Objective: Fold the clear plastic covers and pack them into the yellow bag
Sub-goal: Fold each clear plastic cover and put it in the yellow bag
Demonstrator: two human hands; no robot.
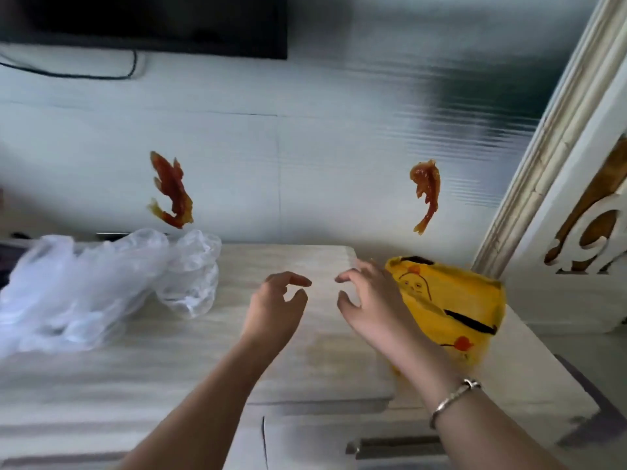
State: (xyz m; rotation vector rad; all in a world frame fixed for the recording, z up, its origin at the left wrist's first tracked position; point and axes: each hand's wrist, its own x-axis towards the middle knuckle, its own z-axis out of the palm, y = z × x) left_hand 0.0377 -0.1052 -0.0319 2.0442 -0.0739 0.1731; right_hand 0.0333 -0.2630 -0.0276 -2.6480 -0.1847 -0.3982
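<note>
Nearest the camera, two bare forearms reach forward over a pale wood-grain cabinet top [169, 368], the right wrist wearing a thin silver bangle [453, 400]. A drawer front with a metal handle [390, 447] shows below the front edge.

The left hand [271, 308] hangs above the bare middle of the surface, fingers loosely curled and holding nothing. The right hand [369, 296] is beside it, fingers spread and relaxed, also holding nothing; its far fingers lie near the rim of the crumpled yellow plastic bag printed with a cartoon figure and black stripes [451, 307], though blur hides whether they touch it. The bag sits at the right end of the top, close to the edge.

Further left, well apart from both hands, lies the heap of crumpled clear plastic covers [101, 286], unfolded and bunched.

Behind, a pale panelled wall carries two orange-red fish decorations [171, 191], with a dark screen [152, 22] above and a carved cream frame [559, 147] at right.

By my reading, the folding has not begun: nothing is in the bag that can be seen, and the hands are between objects. The next move likely calls for reaching left, drawing one cover off the heap and spreading it flat on the bare stretch before folding. The thin film will probably cling and slip.
</note>
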